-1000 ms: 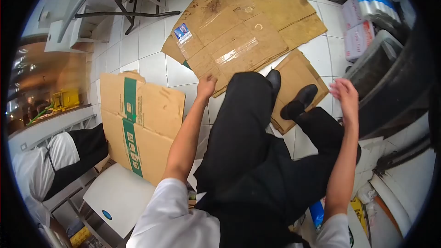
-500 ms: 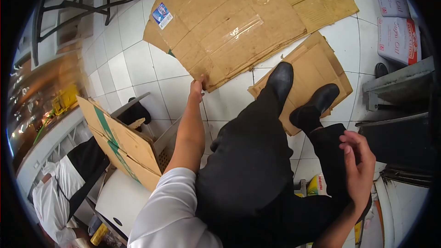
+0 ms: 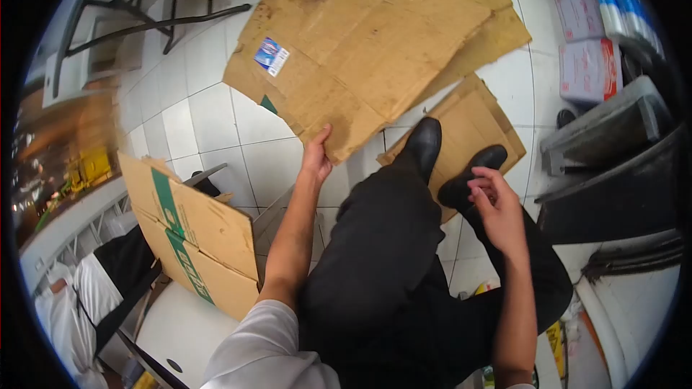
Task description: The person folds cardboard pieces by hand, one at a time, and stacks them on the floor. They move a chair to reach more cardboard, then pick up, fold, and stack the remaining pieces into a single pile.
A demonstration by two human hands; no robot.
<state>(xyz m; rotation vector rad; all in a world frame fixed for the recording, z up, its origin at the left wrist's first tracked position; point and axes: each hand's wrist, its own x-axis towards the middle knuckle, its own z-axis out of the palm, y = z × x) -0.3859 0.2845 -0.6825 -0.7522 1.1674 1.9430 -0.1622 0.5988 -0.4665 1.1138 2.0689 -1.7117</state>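
A large flattened cardboard sheet [image 3: 360, 50], stained and bearing a blue label [image 3: 271, 56], spreads across the top middle. My left hand [image 3: 317, 155] grips its near corner, thumb on top. Another flattened sheet lies partly beneath it. My right hand [image 3: 496, 205] hangs in the air above my right leg, fingers loosely curled and apart, with nothing in it. Below that hand is my black shoe [image 3: 481, 171], and a smaller cardboard piece [image 3: 468, 119] lies under my feet.
At the left stands folded cardboard with green print [image 3: 194, 238], near a white surface [image 3: 184, 320] and a person in white [image 3: 72, 306]. Metal legs [image 3: 122, 11] are at upper left. Boxes [image 3: 587, 68] and a grey bench [image 3: 602, 130] stand at the right.
The near corner of the large cardboard has lifted and shifted with my left hand, which now shows its grip. My right hand has moved left and forward. The view has shifted slightly.
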